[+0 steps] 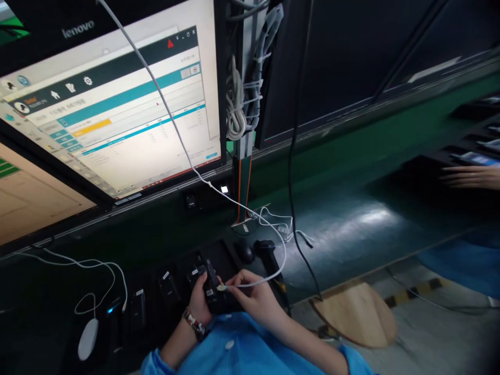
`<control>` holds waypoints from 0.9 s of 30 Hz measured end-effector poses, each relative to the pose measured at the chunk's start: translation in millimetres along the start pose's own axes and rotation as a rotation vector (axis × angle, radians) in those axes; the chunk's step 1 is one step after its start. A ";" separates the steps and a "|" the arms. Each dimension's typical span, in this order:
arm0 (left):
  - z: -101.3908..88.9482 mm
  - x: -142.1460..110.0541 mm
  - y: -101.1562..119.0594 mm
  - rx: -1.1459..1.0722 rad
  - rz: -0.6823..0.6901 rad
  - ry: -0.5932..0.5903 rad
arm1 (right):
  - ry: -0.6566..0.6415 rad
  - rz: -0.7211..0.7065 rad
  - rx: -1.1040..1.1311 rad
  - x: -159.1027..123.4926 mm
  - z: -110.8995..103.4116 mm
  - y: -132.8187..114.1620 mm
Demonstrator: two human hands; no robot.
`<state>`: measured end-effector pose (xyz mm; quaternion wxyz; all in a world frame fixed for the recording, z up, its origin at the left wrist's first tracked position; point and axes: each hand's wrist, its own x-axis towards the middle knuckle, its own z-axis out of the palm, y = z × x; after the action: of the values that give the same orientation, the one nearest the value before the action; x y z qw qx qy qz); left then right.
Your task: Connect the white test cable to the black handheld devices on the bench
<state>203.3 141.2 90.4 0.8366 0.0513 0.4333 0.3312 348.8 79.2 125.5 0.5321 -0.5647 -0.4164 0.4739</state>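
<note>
A white mouse (87, 338) is lying at the far left of the dark bench (351, 229), its thin cord looping up behind it. Just right of it, a row of small black devices (137, 308) is standing in a dark tray, one showing a small blue light. Above them a Lenovo monitor (113, 104) is showing a program window with teal bars and one yellow bar.

The left hand (199, 302), a beaded bracelet (194, 323) at its wrist, is curling closed around a small black device (213, 291), gripping it from the left side and holding it just above the bench edge, close to the blue-sleeved body. The device is dark and boxy, with a small pale label on its face; finer detail is too blurred to tell.

The right hand (255, 302) is pinching the plug end of a white cable (250, 284) between thumb and forefinger, the other fingers loosely folded, and is pressing the plug against the device's right side. The cable is running up from there, across the monitor's face.

Just behind the hands a black mouse (244, 251) and a black handheld scanner (266, 250) are resting on the bench. Farther right, a round wooden stool (357, 315) is standing on the floor, and another person's hand (471, 176) is reaching over dark trays at the far right edge.
</note>
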 end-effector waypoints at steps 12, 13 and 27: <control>-3.9 10.9 -11.6 0.193 0.200 0.177 | 0.020 0.036 -0.056 7.0 -11.0 29.6; -2.3 10.9 -11.9 0.218 0.215 0.172 | 0.014 0.031 -0.075 7.3 -12.9 30.0; 3.2 25.5 -17.1 0.385 0.233 0.235 | 0.046 0.128 0.073 20.8 -14.6 47.1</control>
<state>224.8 143.8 68.4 0.7116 0.2202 0.5739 0.3404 365.7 92.3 76.5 0.5303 -0.5813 -0.3496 0.5086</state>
